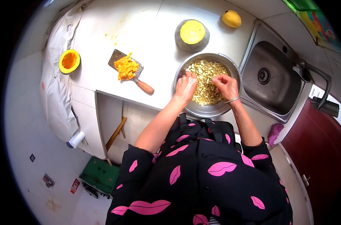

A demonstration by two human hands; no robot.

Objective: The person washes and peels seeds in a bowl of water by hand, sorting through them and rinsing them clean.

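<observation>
A round metal bowl (206, 111) on the counter holds many pale seeds (206, 84). My left hand (186, 86) is over the bowl's left side, its fingers curled down at the seeds; whatever it holds is hidden. My right hand (226, 86) is over the right part of the bowl, thumb and fingers pinched together on something too small to make out. Behind the bowl stands a cut grey-green pumpkin (192, 35) with a yellow top face. Left of the bowl, a cleaver (144, 87) lies with orange pumpkin pulp (126, 68) on its blade.
A metal sink (277, 75) with a faucet (324, 105) is on the right. A yellow fruit (231, 18) lies at the back. Far left sits a hollowed pumpkin piece (69, 61) near a pale cloth (60, 90). A green box (99, 174) stands low at the left.
</observation>
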